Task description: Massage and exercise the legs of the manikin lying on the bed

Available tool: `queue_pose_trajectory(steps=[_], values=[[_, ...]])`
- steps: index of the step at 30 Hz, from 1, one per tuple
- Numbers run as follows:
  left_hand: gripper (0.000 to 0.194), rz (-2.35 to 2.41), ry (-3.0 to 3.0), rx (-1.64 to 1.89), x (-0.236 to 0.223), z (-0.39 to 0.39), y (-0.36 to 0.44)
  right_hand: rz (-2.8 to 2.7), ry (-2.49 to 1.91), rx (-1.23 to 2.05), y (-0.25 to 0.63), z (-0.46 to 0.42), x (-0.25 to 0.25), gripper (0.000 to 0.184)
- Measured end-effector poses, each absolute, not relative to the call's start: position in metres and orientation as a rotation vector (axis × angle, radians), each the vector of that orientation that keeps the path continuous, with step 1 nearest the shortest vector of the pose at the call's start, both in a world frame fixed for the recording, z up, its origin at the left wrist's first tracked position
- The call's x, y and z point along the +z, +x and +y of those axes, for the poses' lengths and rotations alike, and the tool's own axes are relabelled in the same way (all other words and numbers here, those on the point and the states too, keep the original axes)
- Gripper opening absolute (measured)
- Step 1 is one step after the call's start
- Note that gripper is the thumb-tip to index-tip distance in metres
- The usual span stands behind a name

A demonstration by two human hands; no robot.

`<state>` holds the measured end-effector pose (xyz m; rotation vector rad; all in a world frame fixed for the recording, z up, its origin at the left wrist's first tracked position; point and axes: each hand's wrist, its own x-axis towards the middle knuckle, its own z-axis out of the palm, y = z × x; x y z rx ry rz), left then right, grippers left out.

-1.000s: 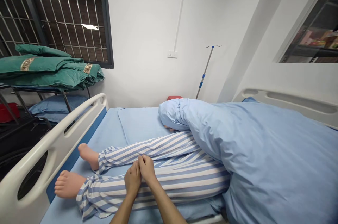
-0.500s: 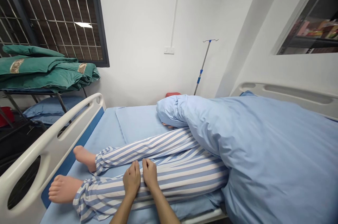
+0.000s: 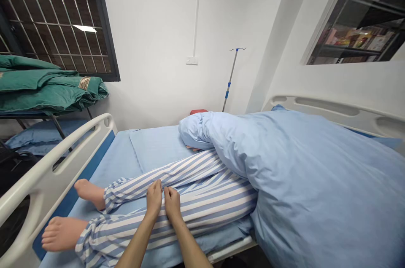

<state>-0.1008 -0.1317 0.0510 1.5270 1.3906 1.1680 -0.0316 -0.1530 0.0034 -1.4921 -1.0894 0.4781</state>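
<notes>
A figure with smooth, manikin-like feet (image 3: 65,233) lies on the bed in blue-and-white striped trousers (image 3: 218,198). My left hand (image 3: 154,197) is closed in a fist over the gap between the two trouser legs. Close at its right, my right hand (image 3: 172,202) is also a fist, over the nearer leg. No cloth shows pulled up into either hand, though the undersides of the fingers are hidden. A light blue quilt (image 3: 294,167) covers the figure above the thighs. Some fingertips (image 3: 192,148) peek out beneath its folded edge.
The bed has a white footboard (image 3: 47,175) on the left and a headboard (image 3: 329,107) on the right. An IV pole (image 3: 232,74) and a red object (image 3: 198,112) stand behind it. Green folded bedding (image 3: 53,91) lies on a rack by the barred window (image 3: 60,19).
Both fists have moved away from me, toward the farther leg, and stay closed. The view has turned to the right. The trousers and quilt look unchanged.
</notes>
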Motion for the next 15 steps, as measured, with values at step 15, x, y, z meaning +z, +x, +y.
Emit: queue_pose_trajectory(steps=[15], values=[[0.033,1.578,1.798,1.046,0.007,-0.147,-0.09,-0.976,-1.462,0.554,-0.027,-0.156,0.007,0.04]])
